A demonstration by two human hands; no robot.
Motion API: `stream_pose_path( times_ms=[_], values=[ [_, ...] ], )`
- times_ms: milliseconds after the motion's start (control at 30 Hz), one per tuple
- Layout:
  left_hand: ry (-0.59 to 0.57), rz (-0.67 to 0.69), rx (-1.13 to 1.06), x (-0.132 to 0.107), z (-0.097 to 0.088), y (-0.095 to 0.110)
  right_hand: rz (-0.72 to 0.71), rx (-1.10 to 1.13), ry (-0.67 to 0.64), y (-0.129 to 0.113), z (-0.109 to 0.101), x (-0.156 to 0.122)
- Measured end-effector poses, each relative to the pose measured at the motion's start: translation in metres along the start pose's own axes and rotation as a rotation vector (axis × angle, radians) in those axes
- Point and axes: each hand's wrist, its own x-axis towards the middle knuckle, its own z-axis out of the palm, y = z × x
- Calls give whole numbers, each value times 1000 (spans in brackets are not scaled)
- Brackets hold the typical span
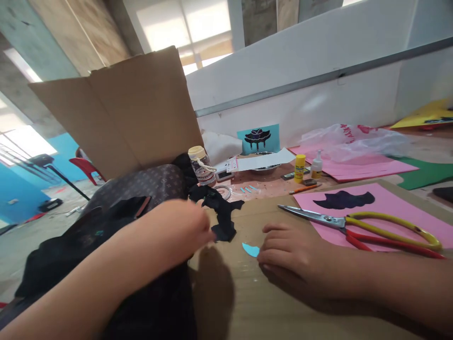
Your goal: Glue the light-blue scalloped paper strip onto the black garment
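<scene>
Cardboard (255,304) beneath leftward-tipped blue paper (250,250)

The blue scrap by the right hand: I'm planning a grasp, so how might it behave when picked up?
Small and thin-looking, the blue scrap is probably very light. It lies nearly flat on the cardboard, so its edge may be hard to catch.

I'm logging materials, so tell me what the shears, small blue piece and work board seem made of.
Shears: blades look like polished steel, by their silvery shine; handles perhaps smooth plastic or coated metal, by their solid colour.
Small blue piece: probably matte paper or thin foam; flat, evenly coloured.
Work board: cardboard, likely corrugated, dull brown with faint ridges.
</scene>
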Motion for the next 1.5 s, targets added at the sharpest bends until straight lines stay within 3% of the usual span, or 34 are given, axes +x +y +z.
stream_pose_path(
  times_ms=[67, 167, 333, 433, 633, 767, 867, 967, 1100, 1200, 1300, 1400, 1500],
  values=[
    [64, -16, 23, 36, -1, -6, -13, 0, 5, 0, -1, -1],
    [84, 60, -18, 73, 19, -22, -30, -18, 36, 0, -1, -1],
    [75, 213, -229, 85, 66, -39, -16, -36, 35, -1, -2, 1],
    [130, 196, -386, 86, 75, -40, -3, -34, 26, -1, -4, 3],
    [180, 53, -794, 88, 63, -50, 42, 12, 70, 2, -5, 3],
    [175, 31, -1083, 85, 54, -47, 122, 83, 82, 2, -5, 1],
    [133, 83, -1270, 79, 44, -34, 257, 188, 123, 1, -7, 1],
    [92, 135, -1394, 70, 35, -17, 470, 357, 248, 2, -11, 5],
    [78, 179, -1470, 60, 29, 5, 615, 614, 410, 7, -18, 13],
    [67, 190, -1489, 56, 29, 19, 728, 554, 407, 11, -23, 17],
    [37, 180, -1479, 52, 29, 27, 704, 420, 373, 14, -27, 18],
    [37, 147, -1443, 49, 24, 27, 660, 563, 362, 15, -32, 19],
    [42, 112, -1403, 48, 19, 22, 701, 750, 437, 12, -38, 19]
  ],
)
